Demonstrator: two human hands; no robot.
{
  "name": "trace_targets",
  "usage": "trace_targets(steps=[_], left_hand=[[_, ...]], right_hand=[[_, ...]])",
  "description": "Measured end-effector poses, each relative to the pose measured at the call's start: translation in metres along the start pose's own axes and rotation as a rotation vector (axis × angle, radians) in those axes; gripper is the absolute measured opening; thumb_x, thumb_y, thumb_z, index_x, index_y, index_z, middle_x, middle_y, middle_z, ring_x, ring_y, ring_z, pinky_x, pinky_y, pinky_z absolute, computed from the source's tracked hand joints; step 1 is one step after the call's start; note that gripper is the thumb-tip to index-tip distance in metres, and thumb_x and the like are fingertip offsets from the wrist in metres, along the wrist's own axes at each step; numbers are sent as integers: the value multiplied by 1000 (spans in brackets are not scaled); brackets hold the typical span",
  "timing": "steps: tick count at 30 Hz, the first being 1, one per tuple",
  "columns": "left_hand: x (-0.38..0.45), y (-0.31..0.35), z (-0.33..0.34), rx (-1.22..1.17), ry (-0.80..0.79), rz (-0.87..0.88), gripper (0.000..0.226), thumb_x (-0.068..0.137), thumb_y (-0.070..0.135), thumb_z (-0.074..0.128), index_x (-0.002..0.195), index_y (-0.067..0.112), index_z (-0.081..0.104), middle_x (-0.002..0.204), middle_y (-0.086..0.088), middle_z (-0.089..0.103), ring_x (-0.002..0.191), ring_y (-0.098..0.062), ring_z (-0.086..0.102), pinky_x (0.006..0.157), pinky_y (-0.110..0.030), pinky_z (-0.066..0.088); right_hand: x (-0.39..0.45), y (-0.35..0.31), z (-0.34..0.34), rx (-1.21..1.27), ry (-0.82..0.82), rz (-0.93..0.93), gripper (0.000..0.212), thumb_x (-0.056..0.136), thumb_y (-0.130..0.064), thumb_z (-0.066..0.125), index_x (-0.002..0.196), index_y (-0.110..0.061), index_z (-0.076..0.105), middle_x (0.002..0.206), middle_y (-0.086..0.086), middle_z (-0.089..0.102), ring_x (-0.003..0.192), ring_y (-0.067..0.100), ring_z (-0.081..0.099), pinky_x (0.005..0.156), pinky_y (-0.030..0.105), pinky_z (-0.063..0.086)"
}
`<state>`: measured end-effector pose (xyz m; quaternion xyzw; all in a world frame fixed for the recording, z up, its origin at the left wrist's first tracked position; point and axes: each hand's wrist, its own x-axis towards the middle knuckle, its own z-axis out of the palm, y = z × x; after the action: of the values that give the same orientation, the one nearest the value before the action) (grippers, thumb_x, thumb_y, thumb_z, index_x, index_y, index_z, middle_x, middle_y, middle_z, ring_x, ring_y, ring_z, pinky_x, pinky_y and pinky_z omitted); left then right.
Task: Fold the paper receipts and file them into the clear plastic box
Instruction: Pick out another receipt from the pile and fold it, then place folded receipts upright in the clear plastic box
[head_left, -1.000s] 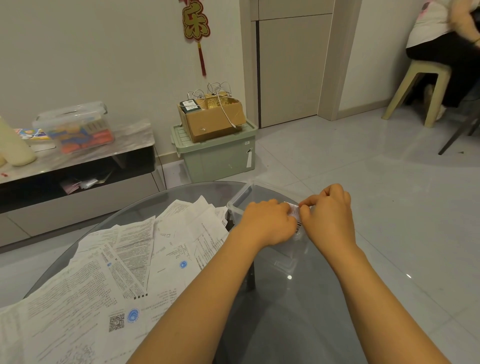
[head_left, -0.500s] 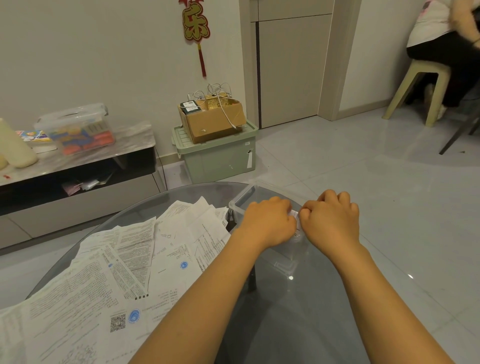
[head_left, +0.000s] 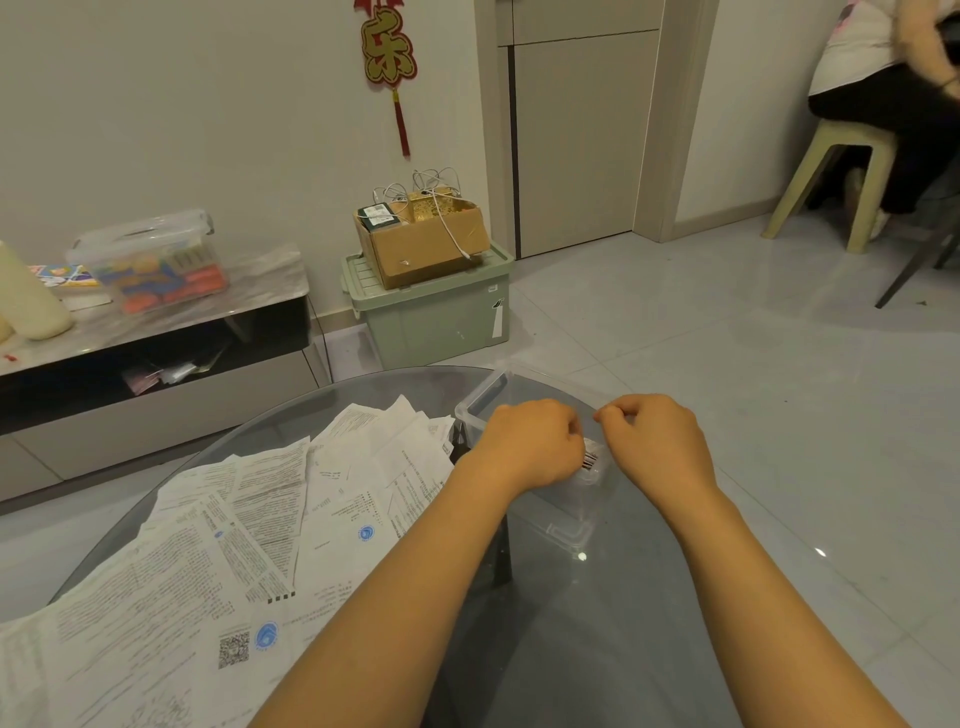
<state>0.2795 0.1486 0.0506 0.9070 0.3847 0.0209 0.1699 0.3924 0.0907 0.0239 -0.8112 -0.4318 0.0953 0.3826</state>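
A clear plastic box (head_left: 481, 396) stands on the round glass table (head_left: 582, 654), and both my hands hover over it. My left hand (head_left: 530, 441) has its fingers curled, with a small folded receipt (head_left: 590, 460) at its fingertips; the receipt's barcode shows, low inside the box. My right hand (head_left: 660, 441) is a little to the right of the receipt, fingers curled, thumb against forefinger, with nothing visible in it. A loose pile of unfolded paper receipts (head_left: 249, 530) covers the left half of the table.
Beyond the table stand a green storage bin (head_left: 431, 317) with a cardboard box (head_left: 423, 244) on top and a low TV bench (head_left: 156, 332) carrying a lidded plastic container. A person sits on a plastic stool (head_left: 831, 171) at the far right.
My hands, pressed together on the folded receipt before, have parted. The right hand drew away to the right and the receipt sits lower in the box by my left fingers.
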Motion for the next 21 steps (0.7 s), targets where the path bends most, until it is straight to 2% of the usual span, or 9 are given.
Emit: trace_targets(steps=[3,5,7,9,12,16,21], left_hand=[[1,2,-1,82,-77,11,39,93,17,36,123,23,60,123,-4,61,108,-25,55,91,-37,36],[3,3,-2,147,-133,17,41,94,20,33,126,27,57,124,-3,61,110,-25,54,89,-37,33],[5,5,-3,203,-199,17,41,95,22,30,126,28,56,124,-2,60,109,-25,53,85,-36,32],[7,7,-4,224,-263,7,39,95,21,29,121,25,58,121,-3,60,104,-24,53,80,-35,31],[8,8,-7,211,-312,-19,38,94,19,29,119,22,58,121,-3,60,105,-25,54,80,-34,31],[4,7,-7,159,-237,3,40,95,19,29,125,25,56,127,-4,58,112,-26,52,87,-38,34],[-1,0,-4,-55,-56,5,44,96,16,30,135,24,49,140,-2,50,126,-22,46,102,-36,37]], right_hand=[[-1,-1,-1,15,4,0,27,83,-14,48,87,4,67,84,23,66,81,40,60,66,42,52],[-1,-1,0,19,-9,-1,27,83,-13,47,86,4,67,81,23,66,71,37,58,60,36,49],[-2,0,1,17,-22,-5,26,84,-12,47,85,4,67,78,24,65,64,35,53,55,31,40],[-2,0,1,26,-18,-11,26,85,-11,47,84,5,67,79,24,65,74,40,58,55,33,43],[-3,-1,1,39,-11,-21,27,85,-11,46,86,5,67,85,24,66,84,39,60,67,43,52],[-3,-1,0,32,-9,-26,27,87,-11,44,87,4,68,89,22,67,86,36,61,71,45,53],[-1,2,2,12,-19,-34,28,90,-15,42,91,-9,70,98,14,65,80,28,60,67,35,50]])
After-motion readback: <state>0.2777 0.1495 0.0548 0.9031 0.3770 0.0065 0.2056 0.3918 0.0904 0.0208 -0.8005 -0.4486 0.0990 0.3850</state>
